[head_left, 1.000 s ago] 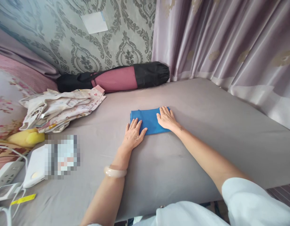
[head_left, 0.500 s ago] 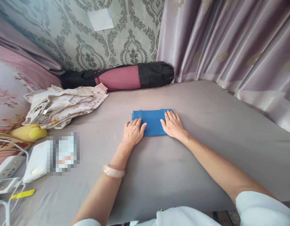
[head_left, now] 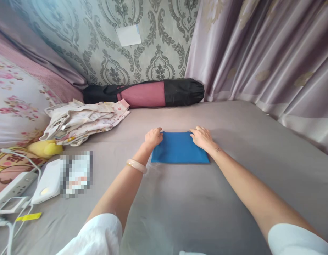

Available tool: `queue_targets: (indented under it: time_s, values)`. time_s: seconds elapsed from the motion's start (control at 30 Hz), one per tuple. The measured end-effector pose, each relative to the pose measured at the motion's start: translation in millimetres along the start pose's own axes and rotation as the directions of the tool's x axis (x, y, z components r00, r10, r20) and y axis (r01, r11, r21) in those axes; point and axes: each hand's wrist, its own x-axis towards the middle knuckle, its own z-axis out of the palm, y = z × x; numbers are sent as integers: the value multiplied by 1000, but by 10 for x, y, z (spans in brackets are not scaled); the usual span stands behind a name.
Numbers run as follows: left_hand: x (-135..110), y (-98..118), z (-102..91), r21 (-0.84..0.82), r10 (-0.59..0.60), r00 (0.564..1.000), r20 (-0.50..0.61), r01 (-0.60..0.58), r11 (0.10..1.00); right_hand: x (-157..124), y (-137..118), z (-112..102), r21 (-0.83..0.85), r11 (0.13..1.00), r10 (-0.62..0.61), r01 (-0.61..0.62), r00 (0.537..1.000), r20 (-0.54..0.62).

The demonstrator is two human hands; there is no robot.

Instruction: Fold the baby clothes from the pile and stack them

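A folded blue cloth (head_left: 180, 148) lies on the grey bed sheet (head_left: 190, 198), its near edge wide and straight. My left hand (head_left: 153, 138) pinches its far left corner, fingers curled over the edge. At the far right corner my right hand (head_left: 202, 137) grips the cloth in the same way, thumb and fingers closed. A pale bangle (head_left: 136, 166) circles my left wrist. The fingertips and the fabric between them are partly hidden.
Behind the cloth lies a pink and black rolled mat bag (head_left: 145, 94) against the wall. On the left are a pile of light clothes (head_left: 84, 118), a yellow plush toy (head_left: 46, 148), a white power bank (head_left: 48, 181) and a power strip (head_left: 16, 189) with cables.
Both hands have gone from lying flat on the cloth to closing on its far corners. The cloth now looks wider at its near edge. The camera view has shifted.
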Motion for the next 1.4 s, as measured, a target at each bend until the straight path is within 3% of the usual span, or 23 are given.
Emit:
queue_targets:
  time_s: [0.17,0.57,0.73,1.0,1.17,1.4]
  values:
    - [159,-55,-48,-56,22,990,141,-14,998,114,58,-17,73,997,28,-37,992,127]
    - [153,-32,-66,48,83,996,46,-85,995,216,58,31,107,991,62,-76,989,133]
    - [57,10,-64,44,108,993,42,-110,993,149,41,34,117,992,42,-53,995,95]
    - [-8,-97,-13,41,182,981,-62,-180,983,-11,88,-11,199,978,-55,66,997,-56]
    - [-64,-112,-167,39,201,973,-112,-198,979,-81,128,-180,240,965,-86,108,991,-98]
    - [-266,-41,-533,16,203,975,-94,-203,979,-151,154,-499,210,974,-90,85,996,12]
